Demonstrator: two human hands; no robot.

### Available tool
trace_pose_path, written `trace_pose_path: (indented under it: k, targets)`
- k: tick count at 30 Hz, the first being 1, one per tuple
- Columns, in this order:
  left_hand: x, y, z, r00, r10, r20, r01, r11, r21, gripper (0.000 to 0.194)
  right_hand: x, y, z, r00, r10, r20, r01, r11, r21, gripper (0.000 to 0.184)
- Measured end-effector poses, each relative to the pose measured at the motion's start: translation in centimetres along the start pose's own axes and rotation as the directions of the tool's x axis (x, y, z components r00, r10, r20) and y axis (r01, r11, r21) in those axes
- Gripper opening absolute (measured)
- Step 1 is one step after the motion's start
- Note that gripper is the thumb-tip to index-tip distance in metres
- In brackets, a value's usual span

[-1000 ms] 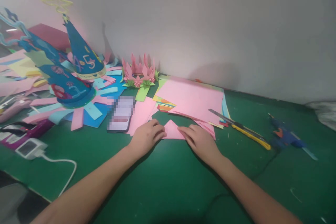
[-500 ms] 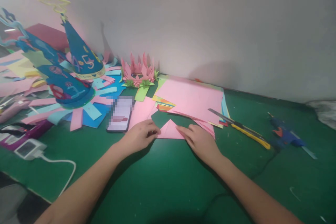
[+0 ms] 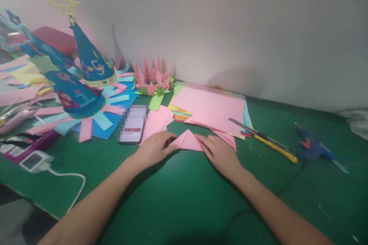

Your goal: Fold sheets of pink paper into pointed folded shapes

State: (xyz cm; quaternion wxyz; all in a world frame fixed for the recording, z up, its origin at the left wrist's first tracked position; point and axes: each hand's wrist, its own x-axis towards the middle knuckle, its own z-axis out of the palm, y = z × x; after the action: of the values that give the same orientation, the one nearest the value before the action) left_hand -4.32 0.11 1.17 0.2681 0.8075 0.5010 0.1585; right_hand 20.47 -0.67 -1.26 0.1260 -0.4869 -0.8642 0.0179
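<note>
From the head view, I'm seeing the small folded pink paper triangle (image 3: 191,143) lying at the frame's centre on the green tabletop (image 3: 172,199). The left hand (image 3: 153,148) is pinching its left corner; the right hand (image 3: 222,155) is touching its right side, though whether it's gripping I can't tell. Folding well would mean steadying the right side, aligning edges, then creasing firmly. The tip is pointing toward the frame's top, the long axis running left to right.
</note>
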Motion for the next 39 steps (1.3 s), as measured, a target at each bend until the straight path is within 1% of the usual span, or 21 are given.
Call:
trace_pose_path:
  k: [3, 6, 9, 11, 13, 15, 17, 19, 22, 24, 27, 30, 36, 39]
  targets:
    - [0.0, 0.5, 0.8, 0.999, -0.009, -0.042, 0.011, 0.999, 0.047, 0.023, 0.0, -0.1, 0.0, 1.0, 0.016, -0.006, -0.016, 0.999, 0.043, 0.034]
    - [0.1, 0.6, 1.4, 0.996, -0.041, -0.074, 0.041, 0.999, -0.001, 0.016, 0.0, -0.3, -0.1, 0.998, 0.059, -0.016, -0.057, 0.992, 0.116, 0.033]
    - [0.3, 0.6, 1.7, 0.995, -0.039, -0.095, 0.028, 0.994, -0.106, 0.012, 0.2, -0.5, -0.3, 0.994, 0.1, -0.035, -0.089, 0.969, 0.229, 0.029]
    - [0.4, 0.6, 1.9, 0.994, -0.045, -0.097, 0.021, 0.971, -0.237, 0.011, 0.3, -0.4, -0.4, 0.991, 0.116, -0.06, -0.09, 0.94, 0.33, 0.025]
    - [0.6, 0.6, 2.0, 0.994, -0.08, -0.068, 0.044, 0.907, -0.418, 0.014, 0.4, -0.2, -0.4, 0.988, 0.144, -0.058, -0.106, 0.896, 0.43, 0.023]
    - [0.7, 0.6, 2.1, 0.991, -0.131, -0.009, 0.099, 0.794, -0.599, 0.02, 0.5, 0.0, -0.4, 0.982, 0.186, -0.035, -0.143, 0.853, 0.502, 0.022]
    - [0.9, 0.6, 2.1, 0.982, -0.185, 0.03, 0.148, 0.671, -0.727, 0.028, 0.5, 0.1, -0.4, 0.974, 0.228, -0.01, -0.185, 0.817, 0.546, 0.021]
    - [1.0, 0.7, 2.1, 0.97, -0.244, 0.023, 0.162, 0.571, -0.804, 0.034, 0.5, 0.1, -0.5, 0.966, 0.258, 0.014, -0.219, 0.786, 0.578, 0.018]
    - [1.1, 0.9, 2.0, 0.948, -0.319, -0.008, 0.147, 0.457, -0.877, 0.041, 0.5, 0.0, -0.5, 0.953, 0.297, 0.065, -0.272, 0.739, 0.617, 0.018]
    - [1.1, 1.1, 2.0, 0.938, -0.346, -0.01, 0.135, 0.393, -0.91, 0.042, 0.4, 0.1, -0.4, 0.947, 0.312, 0.078, -0.288, 0.716, 0.636, 0.02]
    - [1.1, 1.3, 2.0, 0.934, -0.358, -0.013, 0.111, 0.322, -0.94, 0.04, 0.4, 0.2, -0.3, 0.949, 0.306, 0.073, -0.28, 0.714, 0.642, 0.017]
    - [1.1, 1.3, 2.1, 0.931, -0.366, -0.017, 0.101, 0.302, -0.948, 0.038, 0.3, 0.4, -0.1, 0.949, 0.306, 0.079, -0.284, 0.717, 0.637, 0.016]
    - [1.1, 1.3, 2.2, 0.928, -0.371, -0.039, 0.092, 0.327, -0.94, 0.035, 0.2, 0.4, 0.1, 0.957, 0.275, 0.095, -0.27, 0.721, 0.638, 0.017]
    - [1.1, 1.2, 2.1, 0.931, -0.36, -0.064, 0.063, 0.33, -0.942, 0.036, 0.2, 0.3, 0.0, 0.961, 0.261, 0.095, -0.261, 0.73, 0.632, 0.017]
